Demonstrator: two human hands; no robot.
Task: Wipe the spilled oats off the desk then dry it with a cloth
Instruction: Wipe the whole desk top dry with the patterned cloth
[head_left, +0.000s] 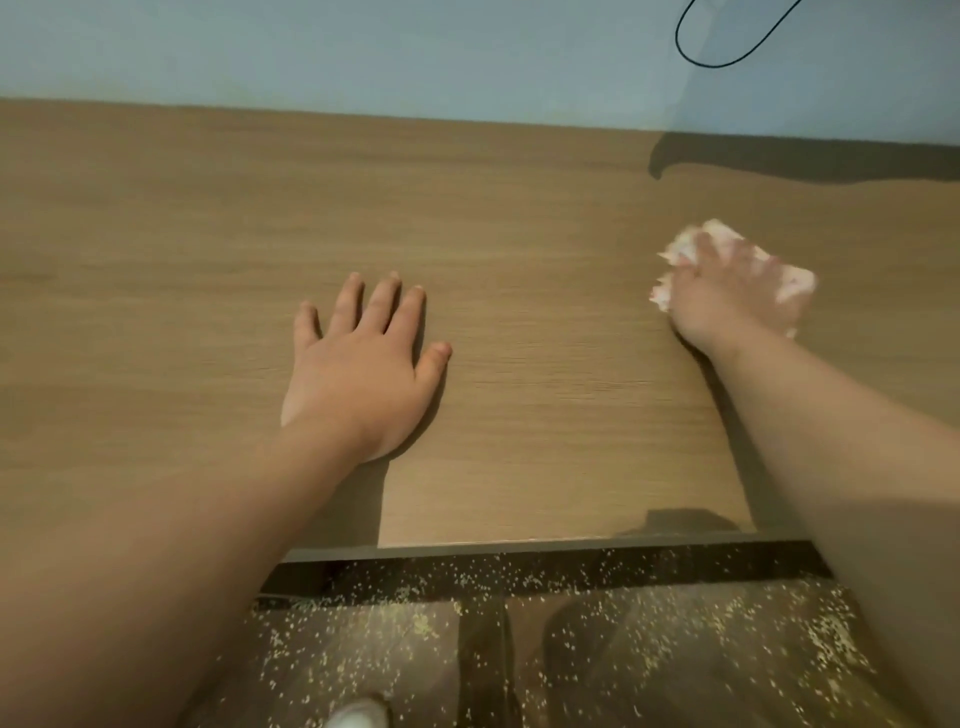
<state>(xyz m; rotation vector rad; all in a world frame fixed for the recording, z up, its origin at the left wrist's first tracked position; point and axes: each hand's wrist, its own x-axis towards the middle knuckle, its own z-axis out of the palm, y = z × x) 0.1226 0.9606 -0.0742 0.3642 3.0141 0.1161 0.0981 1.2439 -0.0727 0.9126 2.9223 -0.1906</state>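
Two grips are on the bench (208, 234), so start w/ the working one. Your right grip (737, 296) sits over a crumpled white cloth (693, 241), fingers curled down over the wad and pressing it to the wood. It's right of centre and well back from the front edge. That grip is blurred, so I can't tell how much cloth is actually pinched vs. just covered. Risk no. 1: loose corners stick out at the left and far side of the wad. If your hold is only a press, the cloth may bunch or slip out mid-stroke, and you'd drag bare palm over the surface.

Your left grip (363, 364) lies flat, fingers spread, holding nothing, near the middle of the bench and well apart from the cloth. It looks like a brace. Risk no. 2: it covers a patch you can't wipe or dry unless you lift it, and a damp bench could let a leaning palm slide.

Oats (421, 626): I see none on the benchtop. They lie scattered thick over the floor just below the front edge, near a white shoe (358, 719). Risk no. 3: a step grinds or spreads them, and any stroke toward you sends more crumbs down there. Also watch the black cable (727, 47) looping on the wall at back right, esp. on a long sweep.
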